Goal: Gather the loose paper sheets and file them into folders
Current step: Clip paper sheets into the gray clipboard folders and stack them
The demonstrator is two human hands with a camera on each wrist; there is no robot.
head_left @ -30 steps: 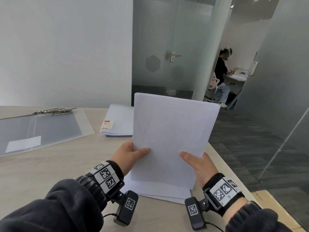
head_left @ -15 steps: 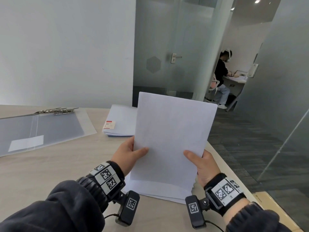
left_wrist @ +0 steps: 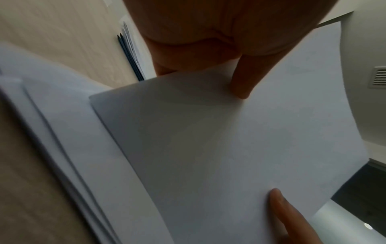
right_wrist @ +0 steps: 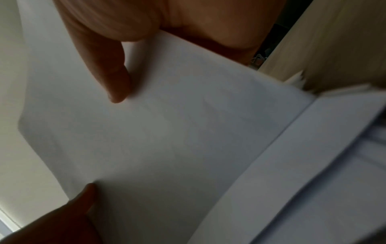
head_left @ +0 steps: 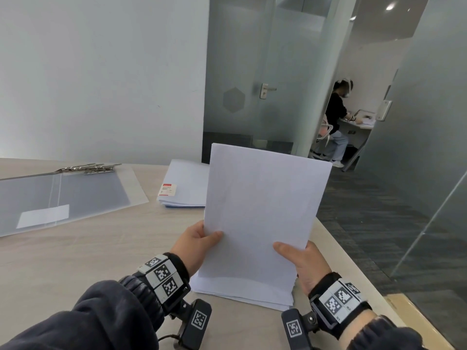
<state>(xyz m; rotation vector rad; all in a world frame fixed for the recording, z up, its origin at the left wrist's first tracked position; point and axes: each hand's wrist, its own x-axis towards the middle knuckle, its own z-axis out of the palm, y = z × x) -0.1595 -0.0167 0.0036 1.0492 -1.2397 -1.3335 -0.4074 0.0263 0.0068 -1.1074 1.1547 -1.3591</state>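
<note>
While the held stack of sheets [head_left: 262,210] stands upright above the table [head_left: 75,261], its top edges now look squared where they were fanned a second ago. Left hand [head_left: 194,245] and right hand [head_left: 303,261] each pinch a lower side, thumbs in front. More loose sheets [head_left: 242,291] lie beneath; an open folder [head_left: 63,195] sits far left.

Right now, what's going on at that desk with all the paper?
A person holds a sheaf of white sheets upright in both hands, left hand and right hand pinching its side edges, its bottom edge on more loose sheets lying on the table. An open clear folder lies far left; a second paper stack sits behind. Nothing is filed yet.
</note>
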